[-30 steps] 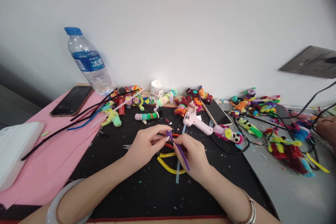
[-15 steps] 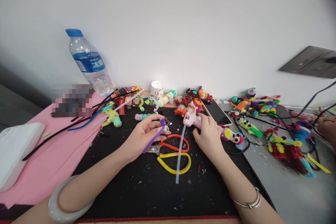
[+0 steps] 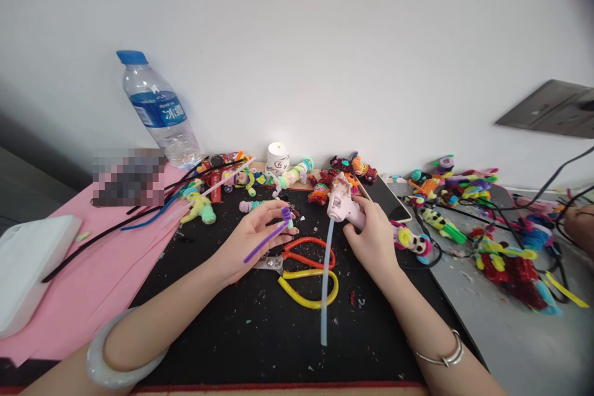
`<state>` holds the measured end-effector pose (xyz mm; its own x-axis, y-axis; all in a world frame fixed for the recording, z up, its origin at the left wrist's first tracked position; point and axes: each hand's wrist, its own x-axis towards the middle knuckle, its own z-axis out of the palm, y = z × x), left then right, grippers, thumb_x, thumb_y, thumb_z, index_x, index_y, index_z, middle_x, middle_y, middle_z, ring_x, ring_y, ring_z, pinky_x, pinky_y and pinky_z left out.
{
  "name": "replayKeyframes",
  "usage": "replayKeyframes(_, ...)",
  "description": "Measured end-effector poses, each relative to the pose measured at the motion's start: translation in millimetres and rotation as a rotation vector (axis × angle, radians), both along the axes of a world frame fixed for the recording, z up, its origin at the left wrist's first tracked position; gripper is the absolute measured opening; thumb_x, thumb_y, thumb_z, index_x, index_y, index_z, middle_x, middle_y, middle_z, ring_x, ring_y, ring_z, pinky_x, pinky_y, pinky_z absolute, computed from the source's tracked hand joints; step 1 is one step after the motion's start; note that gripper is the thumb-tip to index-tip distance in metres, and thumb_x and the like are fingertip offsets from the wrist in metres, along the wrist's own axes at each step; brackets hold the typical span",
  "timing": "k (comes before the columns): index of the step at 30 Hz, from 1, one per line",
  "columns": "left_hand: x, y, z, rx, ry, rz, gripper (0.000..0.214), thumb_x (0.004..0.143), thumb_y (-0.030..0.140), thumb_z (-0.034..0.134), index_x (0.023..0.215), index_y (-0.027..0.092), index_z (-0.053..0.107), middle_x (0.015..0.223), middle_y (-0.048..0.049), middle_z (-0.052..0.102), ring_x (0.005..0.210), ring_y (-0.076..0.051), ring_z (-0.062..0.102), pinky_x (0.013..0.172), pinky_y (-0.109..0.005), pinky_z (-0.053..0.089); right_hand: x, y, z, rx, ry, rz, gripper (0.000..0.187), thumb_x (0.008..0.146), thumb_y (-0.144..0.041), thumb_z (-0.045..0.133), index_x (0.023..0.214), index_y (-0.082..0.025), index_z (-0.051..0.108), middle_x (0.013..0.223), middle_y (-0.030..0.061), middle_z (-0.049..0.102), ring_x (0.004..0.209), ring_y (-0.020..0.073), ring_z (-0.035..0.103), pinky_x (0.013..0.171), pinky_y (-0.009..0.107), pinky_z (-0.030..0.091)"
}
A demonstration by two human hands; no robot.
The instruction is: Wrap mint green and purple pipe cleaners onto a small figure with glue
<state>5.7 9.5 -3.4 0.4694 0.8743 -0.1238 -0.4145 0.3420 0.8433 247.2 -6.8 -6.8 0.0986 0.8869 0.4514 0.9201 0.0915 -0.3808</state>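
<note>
My left hand [image 3: 253,238] pinches a purple pipe cleaner [image 3: 266,236] with a small wound coil at its top end, held over the black mat [image 3: 260,328]. My right hand [image 3: 374,238] grips a pink glue gun [image 3: 346,207], lifted slightly, with a long clear glue stick [image 3: 325,278] trailing from its back toward me. Between my hands lie scissors with one orange and one yellow handle [image 3: 304,269].
Several pipe-cleaner figures [image 3: 288,179] line the wall side of the mat. A water bottle [image 3: 158,111], a pink sheet [image 3: 93,260] and a white box [image 3: 28,266] are at left. A phone [image 3: 387,198] and tangled cables [image 3: 487,216] lie right; another person's hand [image 3: 580,223] shows at the right edge.
My right hand let go of the purple pipe cleaner, reached to the glue gun and took hold of it, lifting it. My left hand kept the pipe cleaner and moved slightly left.
</note>
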Motion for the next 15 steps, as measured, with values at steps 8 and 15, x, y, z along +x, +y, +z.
replayKeyframes(8,-0.4,2.5,-0.8,-0.009,-0.016,0.037,0.031,0.078,0.017,0.065,0.106,0.026,0.058,0.107,-0.0017,0.057,0.089,-0.016,0.064,0.085,-0.030,0.049,-9.3,-6.9,8.3,0.000,0.344,0.164,0.032,0.075,-0.021,0.057,0.106,-0.017,0.056,0.100,0.0082,0.065,0.087,0.0230,0.061,0.077,0.035,0.049)
replayKeyframes(15,-2.1,3.2,0.0,-0.015,-0.039,0.044,0.032,0.078,0.016,0.065,0.107,0.026,0.057,0.110,-0.0022,0.056,0.092,-0.017,0.064,0.086,-0.029,0.049,-12.0,-11.7,3.4,-0.132,0.572,0.270,0.018,0.074,-0.023,0.060,0.092,-0.019,0.064,0.092,0.0061,0.071,0.084,0.0228,0.066,0.074,0.034,0.053)
